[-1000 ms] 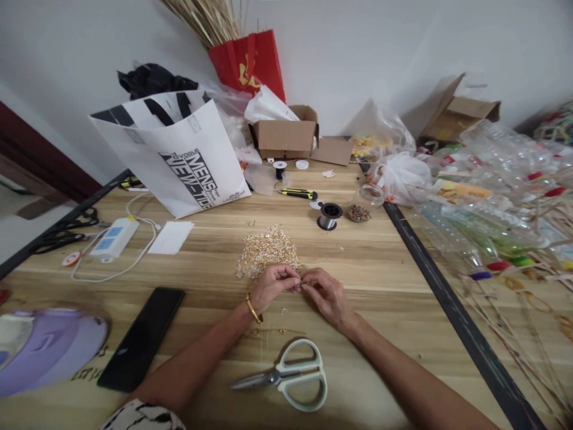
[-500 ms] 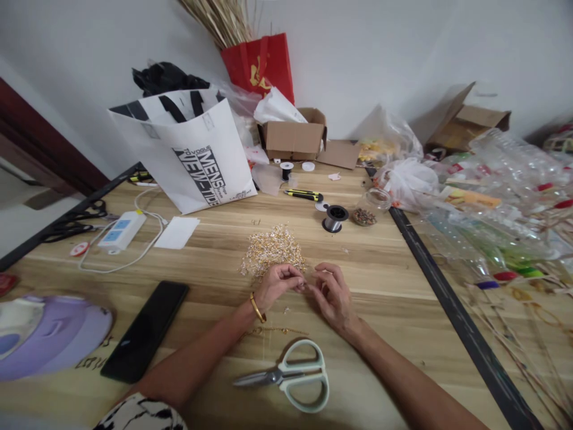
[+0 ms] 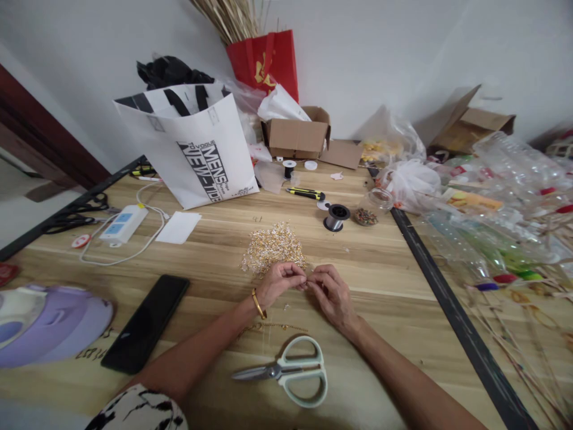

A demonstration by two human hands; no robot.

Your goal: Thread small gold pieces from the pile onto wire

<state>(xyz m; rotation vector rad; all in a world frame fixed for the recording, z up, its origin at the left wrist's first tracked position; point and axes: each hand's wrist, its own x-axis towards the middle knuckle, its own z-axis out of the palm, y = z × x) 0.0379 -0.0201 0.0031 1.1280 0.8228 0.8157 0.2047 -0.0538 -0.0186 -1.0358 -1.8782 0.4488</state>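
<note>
My left hand point(image 3: 283, 283) and my right hand point(image 3: 330, 294) meet fingertip to fingertip over the wooden table. Each is closed in a pinch; whatever lies between the fingertips is too small to make out. Just beyond my left hand spreads a pile of small gold and clear beads point(image 3: 273, 246). A thin gold chain point(image 3: 282, 326) lies on the wood below my hands, with a fine clear thread near it. Closer to me rest scissors with pale green handles point(image 3: 301, 371), blades pointing left. One tiny clear bead point(image 3: 286, 307) sits apart, under my hands.
Beyond the pile are a wire spool point(image 3: 336, 217), a yellow-black utility knife point(image 3: 306, 194) and a jar of beads point(image 3: 369, 209). On the left are a phone point(image 3: 145, 323), a power strip point(image 3: 124, 224) and a white bag point(image 3: 192, 149). Plastic bottles point(image 3: 487, 239) crowd the right.
My right hand has moved slightly left, its fingers closing into a pinch against my left fingertips. My left hand stays nearly in place. The whole view has shifted slightly.
</note>
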